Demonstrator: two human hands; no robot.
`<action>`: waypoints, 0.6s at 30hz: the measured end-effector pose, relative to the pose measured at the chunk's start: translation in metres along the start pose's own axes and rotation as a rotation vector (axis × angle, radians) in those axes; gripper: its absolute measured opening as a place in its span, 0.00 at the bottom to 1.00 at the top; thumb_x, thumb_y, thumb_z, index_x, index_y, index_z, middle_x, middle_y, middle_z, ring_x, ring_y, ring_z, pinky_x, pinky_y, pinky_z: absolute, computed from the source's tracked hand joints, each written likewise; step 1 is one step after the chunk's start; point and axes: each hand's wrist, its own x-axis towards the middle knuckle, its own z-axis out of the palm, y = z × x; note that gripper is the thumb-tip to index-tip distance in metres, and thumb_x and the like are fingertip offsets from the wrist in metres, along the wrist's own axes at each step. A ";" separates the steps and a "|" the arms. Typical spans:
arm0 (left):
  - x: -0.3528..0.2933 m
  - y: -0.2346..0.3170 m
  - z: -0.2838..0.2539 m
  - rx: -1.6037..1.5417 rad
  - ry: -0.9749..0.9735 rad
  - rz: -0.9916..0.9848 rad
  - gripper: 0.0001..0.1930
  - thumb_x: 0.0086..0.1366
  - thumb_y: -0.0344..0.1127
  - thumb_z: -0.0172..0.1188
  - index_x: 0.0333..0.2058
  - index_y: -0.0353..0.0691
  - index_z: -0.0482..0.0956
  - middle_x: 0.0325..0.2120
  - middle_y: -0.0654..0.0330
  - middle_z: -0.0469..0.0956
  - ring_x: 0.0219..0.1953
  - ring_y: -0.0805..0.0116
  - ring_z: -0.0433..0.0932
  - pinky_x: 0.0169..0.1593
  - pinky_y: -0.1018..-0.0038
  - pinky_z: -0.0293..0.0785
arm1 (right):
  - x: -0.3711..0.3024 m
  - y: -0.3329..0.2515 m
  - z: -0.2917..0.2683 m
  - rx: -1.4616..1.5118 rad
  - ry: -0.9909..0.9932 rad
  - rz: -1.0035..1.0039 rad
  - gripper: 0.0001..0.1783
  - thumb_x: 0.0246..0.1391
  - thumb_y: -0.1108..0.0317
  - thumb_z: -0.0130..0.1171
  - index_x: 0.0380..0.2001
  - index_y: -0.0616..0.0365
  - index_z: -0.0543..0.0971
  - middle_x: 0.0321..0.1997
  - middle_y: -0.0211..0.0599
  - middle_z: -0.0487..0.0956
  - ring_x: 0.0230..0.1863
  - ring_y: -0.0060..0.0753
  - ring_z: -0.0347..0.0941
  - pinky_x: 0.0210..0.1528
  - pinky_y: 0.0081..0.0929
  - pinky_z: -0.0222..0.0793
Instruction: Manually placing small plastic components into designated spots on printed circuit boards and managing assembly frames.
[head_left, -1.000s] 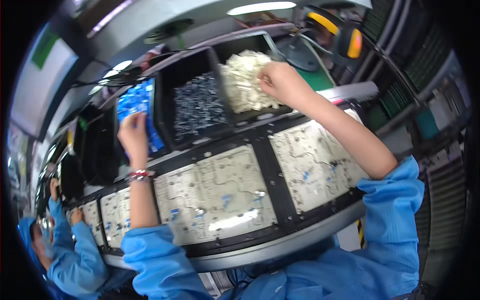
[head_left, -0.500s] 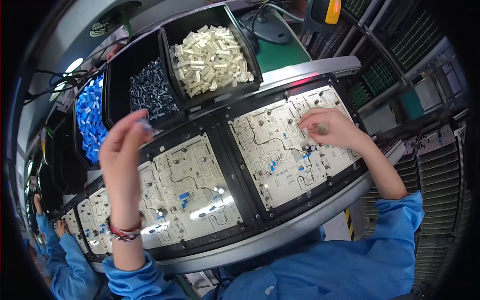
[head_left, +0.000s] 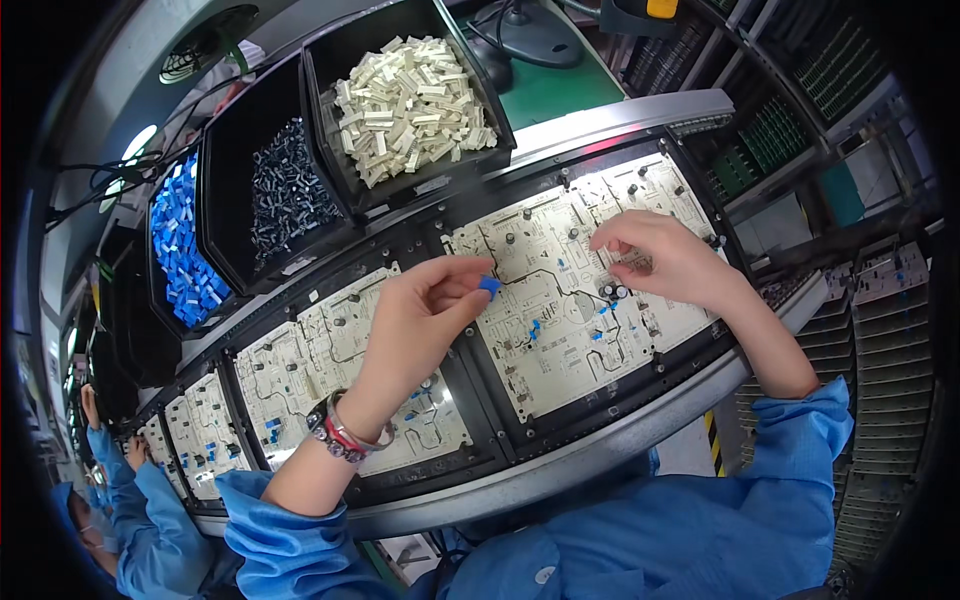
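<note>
Swinging toward the right hand (head_left: 672, 262), the left hand (head_left: 420, 315) is pinching 1 blue component (head_left: 489, 286) at its fingertips — bringing it over the circuit board (head_left: 548, 378) beneath both — while whether the right's curled fingers are gripping anything, I cannot tell.

2 blue sleeves (head_left: 790, 440), red and silver bracelets (head_left: 342, 442).

Blue component (head_left: 490, 285); black-lined cream circuit board (head_left: 575, 280); black bin (head_left: 262, 110).

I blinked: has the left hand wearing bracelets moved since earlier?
Yes, the left hand moved right, over the left edge of the rightmost black-framed, rectangular cream circuit board.
</note>
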 end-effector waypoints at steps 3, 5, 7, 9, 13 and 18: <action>0.005 -0.004 0.007 0.244 -0.068 0.036 0.10 0.58 0.24 0.59 0.40 0.34 0.78 0.32 0.63 0.79 0.33 0.80 0.76 0.38 0.84 0.72 | -0.002 0.006 0.003 -0.127 0.000 -0.076 0.11 0.43 0.76 0.60 0.34 0.57 0.75 0.36 0.35 0.77 0.38 0.37 0.73 0.42 0.28 0.70; 0.008 -0.003 0.014 0.531 -0.116 0.147 0.09 0.56 0.25 0.60 0.38 0.35 0.80 0.30 0.61 0.78 0.29 0.78 0.76 0.34 0.81 0.72 | 0.000 0.009 0.004 -0.152 0.014 -0.232 0.08 0.42 0.78 0.61 0.30 0.61 0.76 0.43 0.40 0.77 0.41 0.40 0.73 0.43 0.30 0.70; 0.009 -0.002 0.020 0.588 -0.131 0.173 0.08 0.55 0.25 0.61 0.36 0.35 0.80 0.27 0.58 0.77 0.26 0.73 0.75 0.32 0.78 0.71 | 0.001 0.006 0.002 -0.141 0.018 -0.231 0.07 0.43 0.77 0.61 0.28 0.62 0.76 0.44 0.40 0.77 0.41 0.39 0.73 0.43 0.30 0.70; 0.009 -0.008 0.024 0.621 -0.111 0.288 0.09 0.55 0.26 0.60 0.36 0.35 0.80 0.27 0.56 0.76 0.25 0.68 0.75 0.31 0.76 0.71 | 0.000 0.006 0.001 -0.131 0.023 -0.231 0.06 0.43 0.77 0.61 0.27 0.62 0.76 0.45 0.40 0.77 0.41 0.39 0.73 0.44 0.30 0.70; 0.009 -0.015 0.028 0.642 -0.098 0.342 0.09 0.55 0.25 0.60 0.37 0.34 0.80 0.28 0.55 0.76 0.26 0.64 0.75 0.32 0.76 0.71 | 0.000 0.003 -0.005 0.001 0.020 -0.119 0.05 0.46 0.76 0.59 0.29 0.62 0.76 0.46 0.41 0.77 0.43 0.39 0.75 0.45 0.30 0.71; 0.006 -0.014 0.030 0.672 -0.098 0.372 0.09 0.55 0.26 0.59 0.36 0.35 0.80 0.30 0.54 0.76 0.29 0.58 0.77 0.34 0.72 0.73 | 0.006 -0.006 -0.021 -0.025 0.156 -0.098 0.06 0.50 0.75 0.57 0.33 0.63 0.78 0.44 0.42 0.78 0.43 0.38 0.76 0.44 0.28 0.72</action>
